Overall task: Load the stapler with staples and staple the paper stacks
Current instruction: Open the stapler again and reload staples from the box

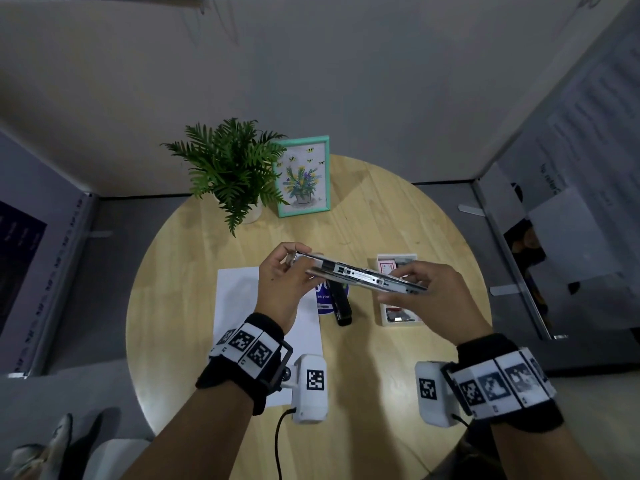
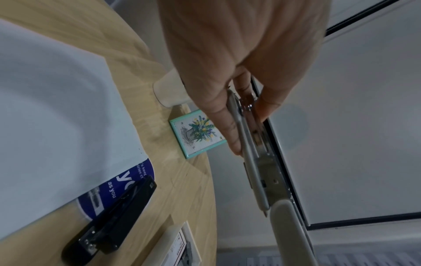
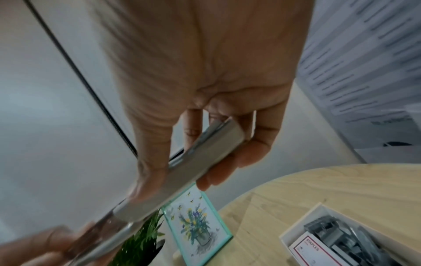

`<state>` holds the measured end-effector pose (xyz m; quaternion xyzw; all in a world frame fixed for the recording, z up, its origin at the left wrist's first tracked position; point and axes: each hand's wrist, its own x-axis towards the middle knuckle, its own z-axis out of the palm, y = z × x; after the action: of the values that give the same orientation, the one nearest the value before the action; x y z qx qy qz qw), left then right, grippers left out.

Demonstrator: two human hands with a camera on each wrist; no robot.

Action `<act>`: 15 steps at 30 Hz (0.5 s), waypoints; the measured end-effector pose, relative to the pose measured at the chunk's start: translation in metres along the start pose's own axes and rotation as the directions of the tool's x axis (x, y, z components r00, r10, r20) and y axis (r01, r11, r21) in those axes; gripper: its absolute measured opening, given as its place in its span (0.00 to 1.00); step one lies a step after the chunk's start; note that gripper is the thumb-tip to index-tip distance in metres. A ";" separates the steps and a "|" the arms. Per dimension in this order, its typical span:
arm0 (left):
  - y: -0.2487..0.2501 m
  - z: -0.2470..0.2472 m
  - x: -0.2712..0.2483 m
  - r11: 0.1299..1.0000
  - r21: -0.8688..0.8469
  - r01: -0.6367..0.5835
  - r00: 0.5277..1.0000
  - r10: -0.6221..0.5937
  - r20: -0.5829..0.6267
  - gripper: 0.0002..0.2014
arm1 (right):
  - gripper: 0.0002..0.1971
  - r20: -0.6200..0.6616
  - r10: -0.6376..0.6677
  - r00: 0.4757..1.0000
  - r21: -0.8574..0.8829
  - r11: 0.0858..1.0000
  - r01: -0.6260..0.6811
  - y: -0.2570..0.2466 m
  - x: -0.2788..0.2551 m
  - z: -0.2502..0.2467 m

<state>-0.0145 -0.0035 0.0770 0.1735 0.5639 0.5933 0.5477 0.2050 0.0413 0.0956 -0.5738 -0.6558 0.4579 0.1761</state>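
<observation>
Staple tray (image 1: 398, 318) half behind right hand (image 1: 434, 299)

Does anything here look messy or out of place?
Slightly. Loose staples lie jumbled in the white tray beside their box. A black stapler lies partly on a blue sticker that the paper half covers. Nothing looks broken.

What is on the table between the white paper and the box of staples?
A black stapler lies there on a blue round sticker, between the paper and the staple box, in the head view.
</observation>
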 end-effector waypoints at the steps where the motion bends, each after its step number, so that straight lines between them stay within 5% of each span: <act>1: 0.000 -0.001 0.000 1.000 -0.016 0.008 1.000 -0.008 -0.006 0.11 | 0.16 -0.018 -0.004 1.000 0.051 0.999 0.005 0.000 0.000 -0.003; 15: 0.002 -0.002 -0.006 0.998 -0.062 0.019 0.999 -0.022 -0.042 0.09 | 0.14 -0.272 -0.066 0.960 0.209 0.970 0.126 -0.001 -0.007 -0.009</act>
<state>-0.0149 -0.0090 0.0812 0.1378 0.5587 0.6083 0.5467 0.2128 0.0385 0.1028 -0.5733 -0.5978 0.4396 0.3475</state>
